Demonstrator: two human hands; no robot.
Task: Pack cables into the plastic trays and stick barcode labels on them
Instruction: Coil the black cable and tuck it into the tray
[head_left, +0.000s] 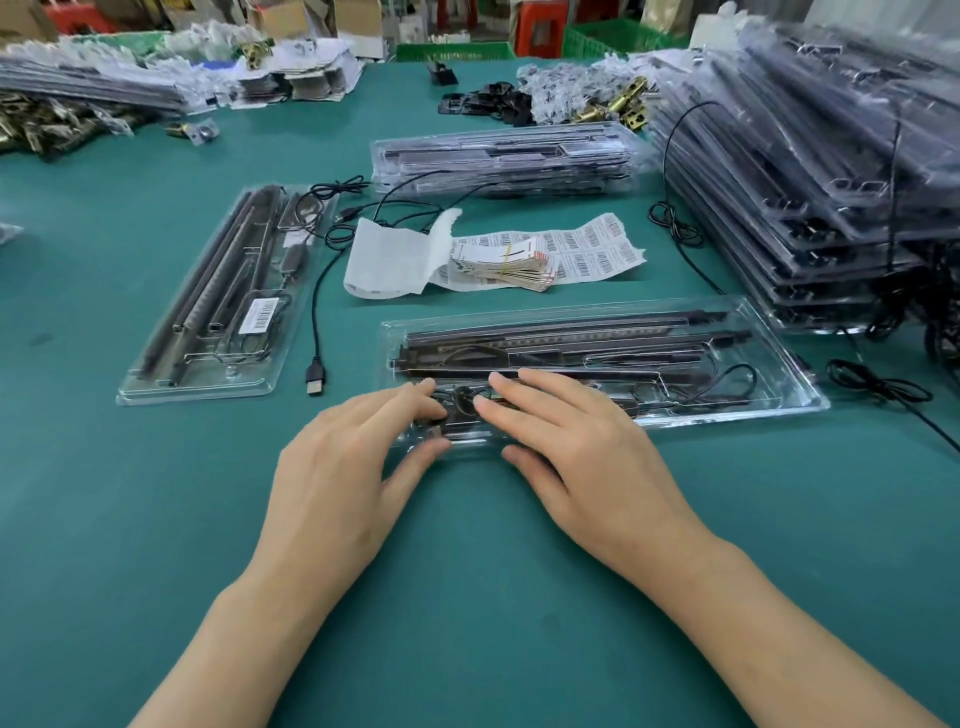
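A clear plastic tray (779, 332) lies in front of me on the green table, holding long black strips and a coiled black cable (462, 402) at its near left end. My left hand (353, 457) and my right hand (587, 441) both rest on that end with straight fingers, pressing the cable down into its recess; both thumbs sit at the tray's near edge. A second tray (208, 296) to the left carries a barcode label (258, 315), and its USB cable (315, 382) trails onto the table. Sheets of barcode labels (587, 249) lie behind the front tray.
A bundle of tags (501, 267) and curled backing paper (384, 260) sit beside the label sheets. A stack of filled trays (504, 161) stands behind, a tall stack (810, 171) at the right with loose cables. Brass hardware and packaging line the far edge.
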